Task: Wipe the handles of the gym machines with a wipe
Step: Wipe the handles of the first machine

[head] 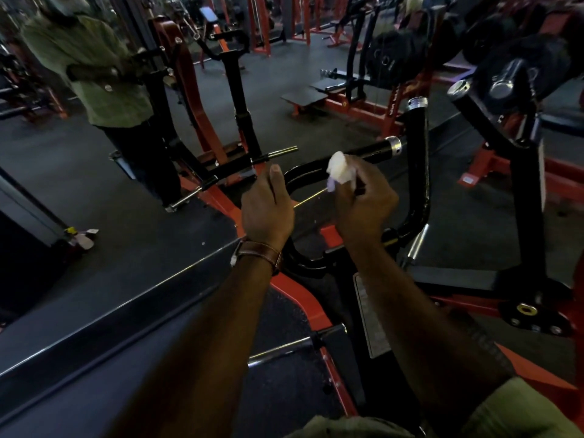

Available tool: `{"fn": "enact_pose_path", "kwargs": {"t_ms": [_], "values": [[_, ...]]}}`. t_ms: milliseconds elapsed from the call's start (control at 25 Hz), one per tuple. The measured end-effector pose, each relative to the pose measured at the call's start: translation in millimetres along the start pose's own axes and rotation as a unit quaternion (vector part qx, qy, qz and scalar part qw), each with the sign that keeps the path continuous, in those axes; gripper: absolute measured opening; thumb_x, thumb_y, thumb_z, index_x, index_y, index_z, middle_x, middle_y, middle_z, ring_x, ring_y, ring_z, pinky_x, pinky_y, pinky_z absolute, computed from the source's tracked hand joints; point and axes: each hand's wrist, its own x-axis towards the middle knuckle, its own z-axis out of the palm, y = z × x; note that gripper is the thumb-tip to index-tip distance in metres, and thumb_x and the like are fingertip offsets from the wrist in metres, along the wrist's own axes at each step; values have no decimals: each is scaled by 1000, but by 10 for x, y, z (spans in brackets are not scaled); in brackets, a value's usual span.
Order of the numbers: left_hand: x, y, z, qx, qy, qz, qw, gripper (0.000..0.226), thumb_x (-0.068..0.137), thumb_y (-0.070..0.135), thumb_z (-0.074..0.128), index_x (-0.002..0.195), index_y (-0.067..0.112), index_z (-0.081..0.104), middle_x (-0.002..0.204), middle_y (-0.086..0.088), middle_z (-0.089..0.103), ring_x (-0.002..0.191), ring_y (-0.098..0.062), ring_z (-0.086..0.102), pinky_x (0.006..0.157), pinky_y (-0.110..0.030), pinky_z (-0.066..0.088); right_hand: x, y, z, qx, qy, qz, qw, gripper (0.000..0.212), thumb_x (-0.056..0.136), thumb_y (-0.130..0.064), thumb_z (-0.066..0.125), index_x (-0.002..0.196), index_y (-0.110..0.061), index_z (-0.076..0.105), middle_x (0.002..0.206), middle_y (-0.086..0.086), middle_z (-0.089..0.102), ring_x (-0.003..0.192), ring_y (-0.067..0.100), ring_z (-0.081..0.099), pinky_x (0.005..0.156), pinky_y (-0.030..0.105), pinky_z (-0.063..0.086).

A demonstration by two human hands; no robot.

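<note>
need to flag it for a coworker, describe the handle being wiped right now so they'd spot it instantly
Find the black U-shaped bar on the red-framed machine in front of the person. The handle is its lower, near-horizontal black arm, where the right hand presses a white wipe. Unlike the taller upright arm beside it, it points sideways.

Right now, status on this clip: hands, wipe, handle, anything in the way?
Right hand grips white wipe against black handle. Left hand beside it, fingers loosely curled, holding nothing. Handle's steel end cap uncovered. Nothing blocking.
</note>
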Motion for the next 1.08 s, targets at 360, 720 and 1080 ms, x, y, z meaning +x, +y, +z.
{"fn": "enact_pose_path", "kwargs": {"t_ms": [360, 720, 1080], "values": [[-27, -42, 29, 5, 42, 32, 999, 46, 106, 36, 29, 76, 12, 55, 58, 0, 55, 53, -22, 58, 51, -33, 42, -153, -93, 260, 206, 64, 287, 933, 11, 89, -10, 70, 88, -8, 60, 86, 17, 64, 77, 17, 61, 72, 36, 52], [-58, -1, 6, -4, 54, 51, 997, 38, 105, 27, 36, 76, 14, 55, 57, 11, 49, 50, -6, 44, 53, -21, 30, -15, -326, 140, 23, -11, 46, 999, 16, 89, -11, 69, 100, -1, 74, 92, 12, 69, 81, 3, 60, 74, 4, 42], [-92, 9, -17, -38, 58, 48, 996, 49, 103, 40, 32, 82, 5, 61, 68, -7, 61, 61, -24, 59, 56, -47, 49, 298, -507, 132, -308, -162, -51, 936, 26, 100, -34, 52, 109, -14, 67, 115, 6, 60, 83, 14, 58, 66, 23, 33]]}}
